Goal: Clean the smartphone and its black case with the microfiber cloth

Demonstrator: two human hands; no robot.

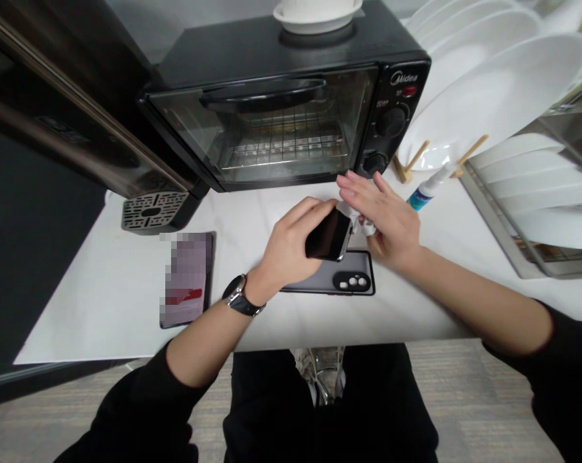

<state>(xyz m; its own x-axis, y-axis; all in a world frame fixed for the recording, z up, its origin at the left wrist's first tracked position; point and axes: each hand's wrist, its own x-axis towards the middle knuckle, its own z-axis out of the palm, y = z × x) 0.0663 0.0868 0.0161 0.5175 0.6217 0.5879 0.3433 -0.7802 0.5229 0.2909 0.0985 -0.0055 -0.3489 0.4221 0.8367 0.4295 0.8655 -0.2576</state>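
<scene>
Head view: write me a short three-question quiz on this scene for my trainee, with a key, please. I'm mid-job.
1. What is in the grip of the left hand? A) a phone B) a plate C) a bottle
2. True or false: the watch is worn on the right wrist.
3. Fill in: the other phone lies to the ____ of the phone case.

Key: 1. A. 2. False; the watch is on the left wrist. 3. left.

This is a kitchen or kitchenette: a Midea toaster oven [285,122] and a drinks dispenser [83,109] with a slotted drip tray [168,207] line a white, faintly veined countertop [95,276], and white plates [503,96] stand in a wooden rack [415,161].
</scene>
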